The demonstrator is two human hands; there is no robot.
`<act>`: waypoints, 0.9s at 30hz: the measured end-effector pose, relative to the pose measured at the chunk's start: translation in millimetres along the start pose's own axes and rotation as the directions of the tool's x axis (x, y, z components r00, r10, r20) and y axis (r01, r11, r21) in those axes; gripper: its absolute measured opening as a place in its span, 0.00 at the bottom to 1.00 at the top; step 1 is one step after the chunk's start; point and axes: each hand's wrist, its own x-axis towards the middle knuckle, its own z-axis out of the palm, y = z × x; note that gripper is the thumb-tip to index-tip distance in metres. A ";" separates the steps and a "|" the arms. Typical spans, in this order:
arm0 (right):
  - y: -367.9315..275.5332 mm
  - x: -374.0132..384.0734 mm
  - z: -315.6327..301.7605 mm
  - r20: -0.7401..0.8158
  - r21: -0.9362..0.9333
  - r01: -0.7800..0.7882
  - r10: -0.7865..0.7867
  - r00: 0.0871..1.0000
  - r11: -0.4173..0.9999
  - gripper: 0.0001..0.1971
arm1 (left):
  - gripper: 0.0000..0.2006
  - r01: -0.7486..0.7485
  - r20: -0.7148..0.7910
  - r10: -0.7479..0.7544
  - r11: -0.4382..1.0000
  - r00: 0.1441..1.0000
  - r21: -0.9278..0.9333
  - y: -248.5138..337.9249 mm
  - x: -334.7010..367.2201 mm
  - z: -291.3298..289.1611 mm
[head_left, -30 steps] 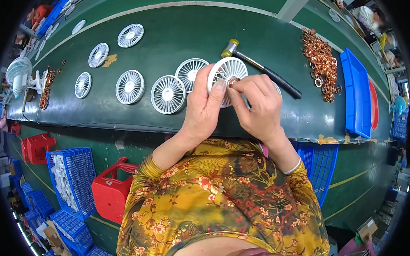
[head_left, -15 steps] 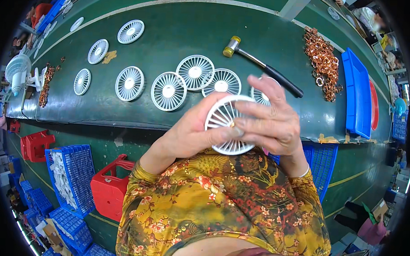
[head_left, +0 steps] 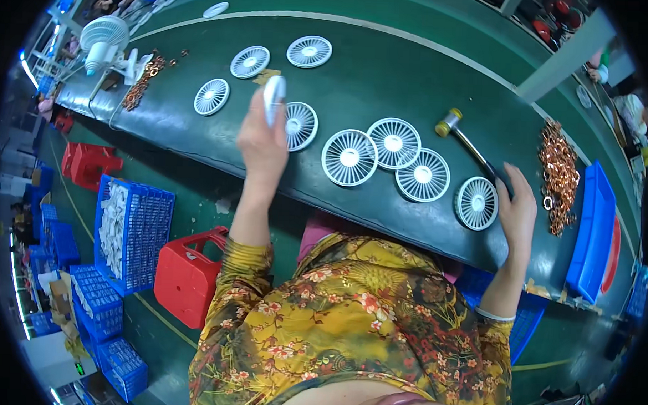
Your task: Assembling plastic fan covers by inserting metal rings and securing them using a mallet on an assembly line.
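Observation:
Seen nearly edge-on, a white spoked fan grille is held upright in my left hand, which is slightly blurred, over the left part of the green table. My right hand is at the right, its thumb and fingers around the black handle end of a hammer; the hammer's yellow-faced head lies on the table. Close beside that hand rests one spoked grille. Two overlapping grilles and another grille lie in the middle. A grille is partly hidden behind my left hand.
Further grilles lie at the far left. Copper-coloured rings are heaped at the right, near a blue tray. A small fan stands at the left end. Red stools and blue crates are on the floor.
My hands have parted. The left carried the grille leftward from in front of my chest; the right let go of it and moved right to the hammer handle. The view has turned.

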 end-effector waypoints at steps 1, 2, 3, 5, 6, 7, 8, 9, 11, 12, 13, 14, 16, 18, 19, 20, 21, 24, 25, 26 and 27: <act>11.8 -4.8 -6.2 0.095 0.005 -0.038 0.038 0.995 0.999 0.15 | 0.20 0.105 0.055 -0.112 0.987 0.992 0.121 -17.1 -4.8 1.7; 18.7 -7.8 -9.8 0.096 -0.001 -0.044 0.044 0.994 0.999 0.15 | 0.20 0.066 0.122 -0.094 0.975 0.988 0.213 -31.8 -7.3 2.3; 24.1 -10.7 -11.6 0.107 -0.022 -0.023 0.025 0.994 0.999 0.15 | 0.20 0.021 0.189 -0.080 0.954 0.979 0.298 -48.0 -9.9 3.4; 24.8 -17.2 -10.3 0.107 -0.040 -0.010 0.014 0.994 0.999 0.16 | 0.19 -0.168 0.320 0.080 0.952 0.944 0.256 -69.3 1.0 4.4; 20.0 -15.6 -5.0 0.096 -0.038 -0.014 0.018 0.995 0.999 0.16 | 0.19 -0.251 0.387 0.152 0.942 0.910 0.221 -72.2 11.1 2.1; 20.7 -18.1 -5.8 0.070 -0.006 -0.059 0.059 0.996 0.998 0.16 | 0.18 -0.295 0.386 0.189 0.926 0.903 0.236 -81.1 1.3 6.3; 28.6 -15.2 -4.6 0.066 -0.023 -0.023 0.025 0.998 0.999 0.16 | 0.18 -0.274 0.410 0.149 0.924 0.900 0.267 -75.7 -4.2 7.9; 27.7 -8.0 1.0 0.068 -0.031 0.008 -0.006 0.998 0.999 0.15 | 0.18 -0.281 0.431 0.155 0.928 0.889 0.245 -84.0 0.7 7.2; 22.4 0.5 15.8 0.042 -0.067 0.017 -0.014 0.999 0.998 0.13 | 0.16 -0.251 0.384 0.134 0.929 0.914 0.272 -86.3 5.0 -1.7; 13.4 2.0 17.0 0.060 -0.065 0.008 -0.004 0.998 0.998 0.12 | 0.16 -0.218 0.316 0.118 0.927 0.941 0.304 -87.0 3.6 -4.8; 8.4 4.4 16.9 0.097 -0.080 -0.022 0.029 0.995 0.997 0.11 | 0.16 -0.184 0.263 0.110 0.944 0.958 0.276 -74.6 3.2 -6.2; 4.4 5.2 14.5 0.135 -0.099 -0.046 0.059 0.989 0.994 0.10 | 0.16 -0.073 0.209 0.035 0.981 0.977 0.177 -45.5 0.7 -1.7; 2.0 2.1 12.6 0.122 -0.001 -0.085 0.084 0.989 0.996 0.10 | 0.17 -0.001 0.366 0.071 0.982 0.928 -0.187 23.7 0.4 8.6; 1.8 -9.6 8.0 0.088 0.005 -0.105 0.104 0.991 0.994 0.10 | 0.23 -0.088 0.470 0.300 0.903 0.830 -0.421 81.3 -10.8 27.4; -0.8 -14.5 1.6 0.126 0.111 -0.225 0.211 0.969 0.968 0.10 | 0.27 -0.059 0.544 0.383 0.853 0.747 -0.519 103.4 -19.7 37.0; -2.5 -22.3 -5.0 0.172 0.199 -0.351 0.320 0.932 0.915 0.11 | 0.32 -0.140 0.543 0.500 0.809 0.675 -0.570 126.5 -25.3 47.4; 0.8 -35.1 -7.5 0.126 0.196 -0.341 0.321 0.939 0.920 0.13 | 0.39 -0.226 0.570 0.562 0.801 0.599 -0.554 151.9 -29.2 54.9; 2.6 -62.6 -32.2 0.377 0.399 -0.638 0.516 0.769 0.659 0.12 | 0.47 -0.250 0.587 0.595 0.787 0.549 -0.564 184.5 -50.6 89.6; -4.9 -71.9 -42.8 0.314 0.487 -0.603 0.518 0.796 0.632 0.11 | 0.49 -0.257 0.608 0.592 0.794 0.529 -0.550 187.0 -53.1 101.8; -15.0 -81.4 -56.9 0.245 0.570 -0.561 0.527 0.814 0.601 0.11 | 0.51 -0.191 0.660 0.567 0.811 0.493 -0.553 189.3 -50.5 110.1; -26.1 -88.4 -70.4 0.177 0.633 -0.510 0.532 0.828 0.582 0.11 | 0.52 -0.174 0.689 0.542 0.829 0.480 -0.531 190.2 -47.0 112.9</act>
